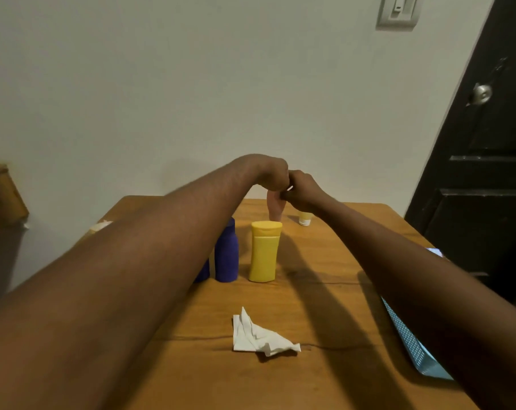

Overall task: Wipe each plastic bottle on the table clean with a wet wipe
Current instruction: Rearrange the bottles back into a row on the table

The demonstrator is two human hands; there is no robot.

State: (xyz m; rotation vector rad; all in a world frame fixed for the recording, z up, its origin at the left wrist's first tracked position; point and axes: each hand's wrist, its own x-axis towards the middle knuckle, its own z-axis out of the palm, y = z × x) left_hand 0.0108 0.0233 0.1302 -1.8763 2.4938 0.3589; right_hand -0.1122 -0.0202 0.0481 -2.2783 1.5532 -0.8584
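- A wooden brown bench stands against a pale wall, beside a dark door.
- A pink plastic bottle stands upright at the far edge.
- Left hand and right hand meet, grip closed over the bottle's top.
- A crumpled white wipe lies well nearer, apart from both hands.

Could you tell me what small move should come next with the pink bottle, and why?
Probably rub downward: both hands, left hand and right hand, meet at the top of the pink bottle, with a white scrap between them.
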